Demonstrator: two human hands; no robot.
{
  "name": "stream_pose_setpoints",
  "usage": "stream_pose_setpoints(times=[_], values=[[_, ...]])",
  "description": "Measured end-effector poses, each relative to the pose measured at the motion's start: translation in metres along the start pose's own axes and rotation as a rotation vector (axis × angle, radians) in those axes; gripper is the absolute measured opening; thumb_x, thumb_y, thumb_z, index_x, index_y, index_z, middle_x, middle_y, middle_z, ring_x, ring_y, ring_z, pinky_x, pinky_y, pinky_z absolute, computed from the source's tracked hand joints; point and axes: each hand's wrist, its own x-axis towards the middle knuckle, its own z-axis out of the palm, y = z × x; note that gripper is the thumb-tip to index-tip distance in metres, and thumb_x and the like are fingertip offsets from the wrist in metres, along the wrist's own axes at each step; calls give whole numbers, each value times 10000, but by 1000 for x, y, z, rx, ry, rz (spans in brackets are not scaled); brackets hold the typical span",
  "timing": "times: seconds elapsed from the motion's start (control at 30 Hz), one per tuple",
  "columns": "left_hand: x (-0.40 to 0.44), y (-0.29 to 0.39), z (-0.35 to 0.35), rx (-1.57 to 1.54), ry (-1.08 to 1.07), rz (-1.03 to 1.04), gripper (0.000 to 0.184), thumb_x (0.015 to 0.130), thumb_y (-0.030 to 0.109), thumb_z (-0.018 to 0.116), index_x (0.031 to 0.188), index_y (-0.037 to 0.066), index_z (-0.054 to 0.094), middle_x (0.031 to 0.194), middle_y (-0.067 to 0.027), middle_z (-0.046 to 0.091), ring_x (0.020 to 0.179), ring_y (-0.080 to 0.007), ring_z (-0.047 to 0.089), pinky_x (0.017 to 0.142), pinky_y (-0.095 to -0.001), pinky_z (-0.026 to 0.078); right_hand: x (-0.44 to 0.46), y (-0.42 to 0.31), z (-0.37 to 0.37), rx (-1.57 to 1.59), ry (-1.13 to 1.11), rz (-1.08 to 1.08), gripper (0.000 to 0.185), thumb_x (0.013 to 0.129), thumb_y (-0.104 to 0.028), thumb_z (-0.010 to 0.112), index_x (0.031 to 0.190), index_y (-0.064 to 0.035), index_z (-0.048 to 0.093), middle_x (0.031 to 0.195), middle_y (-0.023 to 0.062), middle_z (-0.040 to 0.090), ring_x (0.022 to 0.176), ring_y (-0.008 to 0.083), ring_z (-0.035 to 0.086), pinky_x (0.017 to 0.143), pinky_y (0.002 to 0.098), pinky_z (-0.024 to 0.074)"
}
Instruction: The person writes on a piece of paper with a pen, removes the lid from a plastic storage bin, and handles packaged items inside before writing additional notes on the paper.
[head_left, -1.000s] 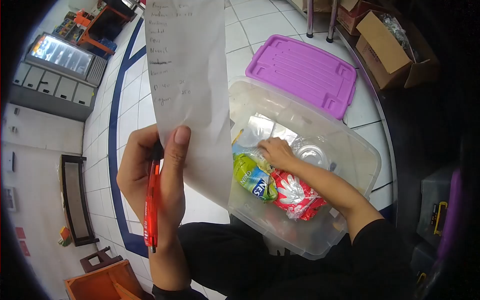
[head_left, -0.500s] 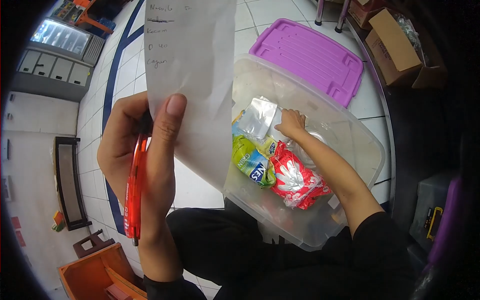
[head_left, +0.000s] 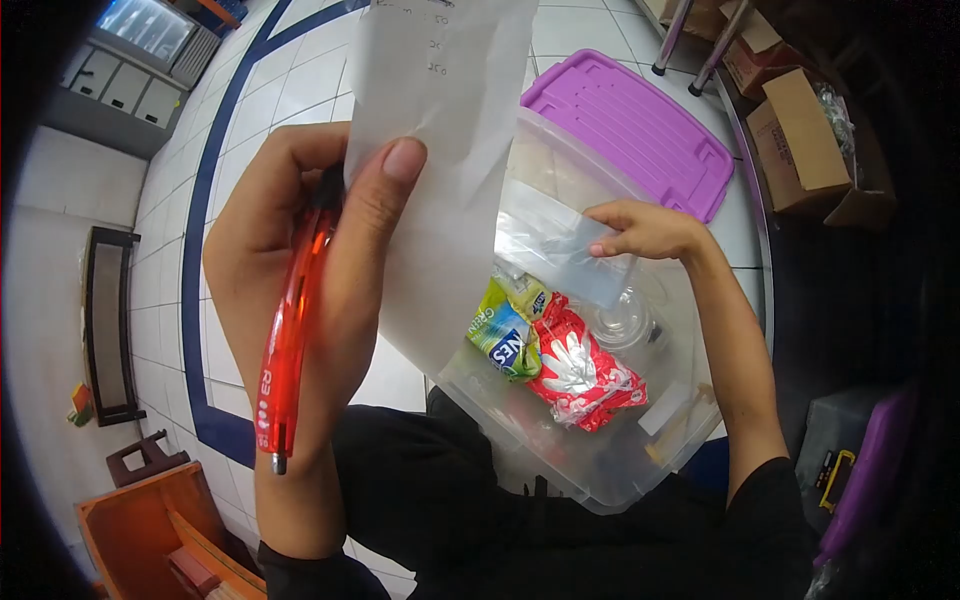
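Paper sheet: White, creased and slightly curled, the sheet (head_left: 445,215) is held up in front of the translucent tub (head_left: 535,445), hiding part of it.
Left hand: Thumb and fingers of the left hand (head_left: 345,280) clamp the sheet's edge and a see-through red pen (head_left: 287,350), slanting tip-up with its grey button down.
Clear packet: Flat, shiny and pale, the packet (head_left: 560,240) is at the tub, whether lifted or resting cannot be told.
Right hand: The right hand (head_left: 650,230) grasps the packet's edge between thumb and fingers.
Tub contents: A green pack (head_left: 503,335) lies against a red pack (head_left: 580,378) printed with a silvery hand shape, near round clear plastic (head_left: 622,322).
Lettering: "NES" and "GREEN" show on the green pack; handwritten "50" and "250" on the sheet. Small white print on the pen is unclear.
Cut off: The sheet's top leaves the view, and its uppermost line is partial. The pen's tip is hidden in the hand.
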Motion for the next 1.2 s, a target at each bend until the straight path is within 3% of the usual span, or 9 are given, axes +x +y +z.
stream_pose_setpoints(times=[0.3, 0.43, 0.53, 0.6, 0.7, 0.77, 0.9, 1.07, 1.2], values=[[3, -5, -1, 6, 13, -44, 388, 886, 426, 726, 961, 46, 696, 769, -49, 662, 676, -111, 598, 672, -242, 463, -15, -8, 12, 430, 86, -187, 515, 835, -80, 736, 1304, 18, 545, 1137, 67, 670, 1023, 143, 629, 897, 308, 513], [-1, 1, 0, 29, 19, -62, 373, 894, 411, 722, 952, 44, 695, 764, -43, 657, 707, -100, 590, 711, -226, 446, 6, 32, 48, -150, -241, 352, 431, 849, -240, 725, 1194, 0, 628, 1020, 104, 680, 937, 167, 632, 833, 320, 500], [-1, -4, -1, 85, 22, -19, 380, 898, 417, 714, 960, 42, 695, 792, -68, 666, 757, -133, 615, 778, -272, 463, 25, 116, 101, -444, -342, 221, 401, 858, -335, 709, 1091, -11, 673, 899, 110, 663, 810, 193, 613, 727, 354, 503], [-2, -3, -2, 93, 10, -20, 379, 901, 414, 710, 970, 42, 695, 807, -73, 672, 766, -141, 619, 787, -285, 465, 22, 94, 118, -229, -406, 567, 399, 855, -344, 716, 1049, 3, 681, 863, 95, 647, 767, 202, 590, 670, 373, 506], [-5, -1, -3, 112, -37, -1, 361, 914, 394, 697, 998, 43, 696, 846, -78, 685, 777, -151, 621, 802, -299, 466, 26, 100, 127, -188, -346, 489, 417, 853, -339, 720, 1039, 32, 675, 856, 97, 649, 772, 200, 600, 663, 390, 511], [-4, -5, 1, 144, 66, 79, 333, 907, 341, 719, 954, 13, 681, 708, -39, 620, 633, -96, 552, 641, -209, 417, 22, 89, 128, 64, -277, 389, 379, 865, -284, 698, 1009, 66, 665, 866, 100, 655, 746, 193, 605, 645, 380, 512], [-10, 0, -6, 170, 75, -27, 266, 951, 265, 662, 1021, 8, 660, 898, -67, 652, 828, -120, 585, 798, -269, 444, 47, 59, 135, 776, 87, 395, 302, 903, -208, 557, 1002, 72, 610, 855, 142, 657, 743, 240, 666, 626, 428, 559], [-12, 6, 1, 141, 28, -52, 313, 947, 306, 662, 1034, 6, 656, 944, -109, 669, 936, -173, 619, 937, -319, 440, 55, 37, 130, 827, 214, 298, 324, 886, -251, 560, 911, 67, 616, 775, 145, 651, 580, 276, 646, 511, 397, 540], [-13, 3, -2, 155, 6, -75, 320, 947, 326, 662, 1022, 15, 664, 948, -110, 678, 957, -183, 623, 957, -342, 437, 39, 80, 108, 474, -392, 314, 359, 870, -351, 629, 1028, -30, 657, 923, 111, 687, 786, 205, 648, 603, 367, 505]])
